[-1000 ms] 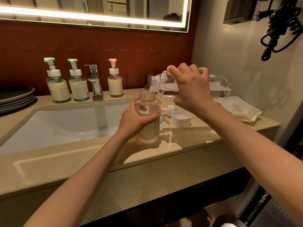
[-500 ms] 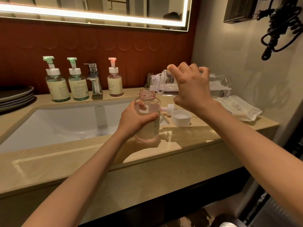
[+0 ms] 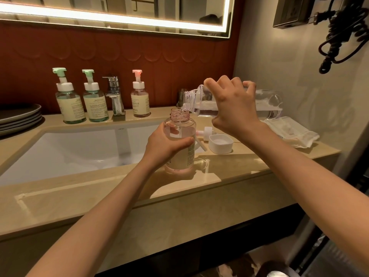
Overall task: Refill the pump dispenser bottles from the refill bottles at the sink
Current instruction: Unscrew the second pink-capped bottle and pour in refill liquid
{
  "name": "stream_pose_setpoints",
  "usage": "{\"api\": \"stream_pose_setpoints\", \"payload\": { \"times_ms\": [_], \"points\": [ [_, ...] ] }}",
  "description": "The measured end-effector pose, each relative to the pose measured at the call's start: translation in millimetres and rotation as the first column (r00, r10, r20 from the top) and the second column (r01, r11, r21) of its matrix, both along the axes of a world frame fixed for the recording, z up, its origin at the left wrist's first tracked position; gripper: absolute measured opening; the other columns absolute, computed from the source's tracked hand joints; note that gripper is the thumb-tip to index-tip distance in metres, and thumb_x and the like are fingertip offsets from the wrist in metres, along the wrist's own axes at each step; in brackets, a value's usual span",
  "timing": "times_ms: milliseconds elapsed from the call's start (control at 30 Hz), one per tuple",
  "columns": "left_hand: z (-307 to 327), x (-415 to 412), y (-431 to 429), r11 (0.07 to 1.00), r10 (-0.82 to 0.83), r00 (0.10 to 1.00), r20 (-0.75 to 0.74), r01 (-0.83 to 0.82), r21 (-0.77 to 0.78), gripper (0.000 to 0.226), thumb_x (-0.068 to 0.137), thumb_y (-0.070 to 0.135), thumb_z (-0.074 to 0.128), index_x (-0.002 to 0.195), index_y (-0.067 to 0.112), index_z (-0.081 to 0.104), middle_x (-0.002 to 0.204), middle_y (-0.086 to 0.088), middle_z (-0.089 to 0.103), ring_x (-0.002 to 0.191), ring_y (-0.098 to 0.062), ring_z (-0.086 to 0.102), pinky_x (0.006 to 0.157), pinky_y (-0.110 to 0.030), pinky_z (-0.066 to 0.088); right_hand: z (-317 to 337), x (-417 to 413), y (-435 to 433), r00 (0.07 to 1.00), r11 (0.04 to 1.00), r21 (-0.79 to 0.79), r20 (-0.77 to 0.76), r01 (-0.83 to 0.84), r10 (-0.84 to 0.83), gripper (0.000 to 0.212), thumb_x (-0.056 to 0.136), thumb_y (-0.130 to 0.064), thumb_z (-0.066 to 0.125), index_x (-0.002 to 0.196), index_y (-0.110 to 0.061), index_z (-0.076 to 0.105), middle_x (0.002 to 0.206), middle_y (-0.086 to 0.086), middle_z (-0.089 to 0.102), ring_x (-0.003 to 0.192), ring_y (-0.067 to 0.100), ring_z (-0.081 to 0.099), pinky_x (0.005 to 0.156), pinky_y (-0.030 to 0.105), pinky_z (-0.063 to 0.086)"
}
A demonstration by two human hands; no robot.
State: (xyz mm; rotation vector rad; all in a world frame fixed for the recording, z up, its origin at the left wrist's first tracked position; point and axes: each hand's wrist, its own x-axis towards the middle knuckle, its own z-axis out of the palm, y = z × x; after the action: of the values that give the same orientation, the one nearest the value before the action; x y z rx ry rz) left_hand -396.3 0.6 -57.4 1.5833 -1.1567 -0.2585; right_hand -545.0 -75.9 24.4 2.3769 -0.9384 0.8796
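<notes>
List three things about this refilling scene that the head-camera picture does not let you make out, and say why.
- Fill level of the open bottle: left hand covers much of it.
- Refill bottle label: right hand wraps its middle.
- Print on the three pump bottles: too small.
- Stacked plates: cut by the left edge.

A long mirror (image 3: 123, 9) with a glowing white light strip along its lower edge hangs above a dark red wall panel (image 3: 159, 52) embossed with scallop shapes. A stack of dark grey plates (image 3: 19, 116) sits at the far left of the beige stone worktop (image 3: 79, 196). On the right wall, a coiled black cord (image 3: 343, 35) hangs beside a dark wall-mounted box (image 3: 289, 12), possibly a hairdryer holder. A crumpled white plastic packet (image 3: 293, 134) lies at the worktop's right end.
</notes>
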Motion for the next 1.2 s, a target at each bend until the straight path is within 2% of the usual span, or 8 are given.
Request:
{"api": "stream_pose_setpoints", "payload": {
  "times_ms": [100,200,300,533,867,1000,1133,1200],
  "points": [
    [0.8,-1.0,1.2,1.000,-0.004,1.000,-0.001,0.004,-0.002,0.084,0.053,0.053,0.071,0.127,0.018,0.048,0.114,0.005,0.056,0.105,-0.016,0.053,0.087,-0.034,0.049,-0.3,0.3,-0.1,1.000,1.000,0.000,-0.008,0.010,-0.010,0.067,0.074,-0.008,0.064,0.133,-0.025,0.037,0.119,0.006,0.046,0.110,0.026,0.042,0.099,0.045,0.028],
    [0.5,-0.5,0.4,1.000,0.002,1.000,0.005,-0.002,0.001,0.074,0.064,0.045,0.079,0.126,0.017,0.048,0.111,0.005,0.055,0.105,-0.017,0.053,0.085,-0.034,0.049,-0.1,-0.2,0.8,1.000,1.000,0.007,-0.013,0.011,-0.011,0.068,0.074,-0.009,0.064,0.134,-0.025,0.036,0.120,0.006,0.046,0.110,0.026,0.042,0.099,0.045,0.028],
    [0.9,-0.1,-0.3,1.000,0.009,1.000,0.013,-0.009,0.002,0.067,0.070,0.038,0.077,0.126,0.016,0.047,0.110,0.004,0.054,0.104,-0.017,0.052,0.084,-0.033,0.048,0.5,-0.7,1.1,1.000,1.000,0.007,-0.013,0.010,-0.009,0.068,0.074,-0.009,0.064,0.134,-0.025,0.036,0.120,0.006,0.046,0.111,0.027,0.042,0.099,0.045,0.028],
    [1.3,-0.9,0.4,1.000,0.020,1.000,0.012,-0.019,-0.011,0.064,0.071,0.035,0.076,0.124,0.014,0.048,0.108,0.004,0.054,0.101,-0.016,0.051,0.079,-0.029,0.043,0.5,-0.8,1.8,1.000,1.000,0.014,-0.016,0.014,-0.013,0.068,0.074,-0.008,0.063,0.134,-0.024,0.036,0.120,0.007,0.046,0.110,0.027,0.042,0.099,0.045,0.028],
    [1.1,-1.5,1.2,1.000,0.019,1.000,0.010,-0.019,-0.008,0.063,0.071,0.036,0.077,0.123,0.015,0.049,0.109,0.004,0.055,0.103,-0.017,0.053,0.081,-0.031,0.046,0.9,-1.4,3.1,1.000,1.000,0.012,-0.005,0.007,-0.007,0.067,0.074,-0.008,0.063,0.134,-0.023,0.038,0.119,0.008,0.046,0.110,0.028,0.042,0.099,0.045,0.028],
    [2.1,-2.1,2.3,1.000,0.011,1.000,-0.004,-0.011,0.001,0.073,0.062,0.046,0.079,0.122,0.016,0.050,0.110,0.003,0.056,0.103,-0.017,0.054,0.081,-0.031,0.046,1.0,-0.8,3.0,1.000,1.000,0.009,-0.010,0.013,-0.013,0.067,0.073,-0.007,0.063,0.133,-0.023,0.037,0.119,0.007,0.046,0.110,0.028,0.042,0.099,0.045,0.028],
    [2.3,-2.1,1.9,1.000,0.018,1.000,-0.001,-0.018,-0.007,0.061,0.071,0.035,0.078,0.121,0.014,0.050,0.109,0.002,0.056,0.104,-0.019,0.054,0.081,-0.032,0.046,1.1,-0.4,2.4,1.000,1.000,0.010,-0.017,0.015,-0.015,0.067,0.075,-0.009,0.064,0.134,-0.024,0.036,0.120,0.007,0.046,0.111,0.027,0.042,0.100,0.046,0.028],
    [1.6,-1.5,1.1,1.000,0.019,1.000,0.005,-0.019,-0.007,0.062,0.071,0.035,0.077,0.122,0.014,0.050,0.109,0.002,0.055,0.104,-0.019,0.053,0.080,-0.031,0.045,0.9,-0.3,2.2,1.000,1.000,0.007,-0.011,0.013,-0.013,0.067,0.074,-0.008,0.063,0.133,-0.024,0.037,0.119,0.007,0.046,0.110,0.027,0.042,0.100,0.046,0.028]
  ]
}}
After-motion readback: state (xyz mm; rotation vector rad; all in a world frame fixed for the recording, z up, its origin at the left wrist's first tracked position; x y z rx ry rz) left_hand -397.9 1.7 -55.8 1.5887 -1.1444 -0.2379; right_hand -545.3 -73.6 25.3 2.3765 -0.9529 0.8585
